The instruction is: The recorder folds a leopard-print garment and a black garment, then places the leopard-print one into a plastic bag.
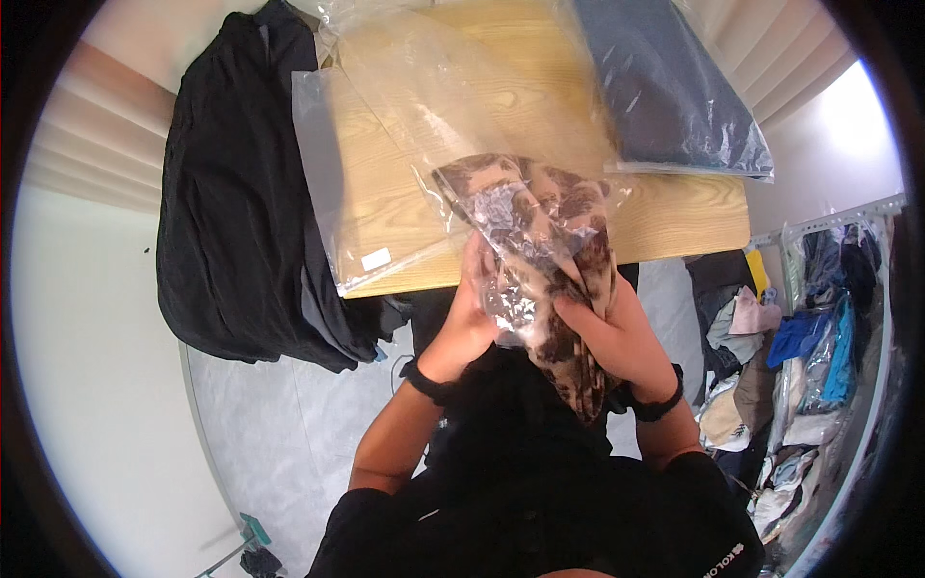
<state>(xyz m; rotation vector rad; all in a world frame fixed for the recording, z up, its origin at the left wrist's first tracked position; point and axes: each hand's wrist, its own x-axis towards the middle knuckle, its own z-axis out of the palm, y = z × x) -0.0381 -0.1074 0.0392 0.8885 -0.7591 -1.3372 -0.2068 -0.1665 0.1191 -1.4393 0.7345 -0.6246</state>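
A brown-and-tan patterned garment (578, 195) is bunched up between my hands at the table's front edge, partly inside a clear plastic bag (433, 108). My left hand (473, 311) grips the bag's crinkled plastic and the garment's left side; the plastic covers some of its fingers. On the other side my right hand (614, 332) clasps the cloth, thumb on top and fingers hidden behind it. The lower end of the garment hangs below the right hand, in front of my body. The bag's far part lies flat across the wooden table (686, 217).
Black garments (231, 188) drape over the table's left end. Beside them lies a flat clear bag (318, 180) with a white label (376, 259). A dark folded garment in plastic (665, 87) rests at the back right. Shelves (816, 347) of clothes stand at right.
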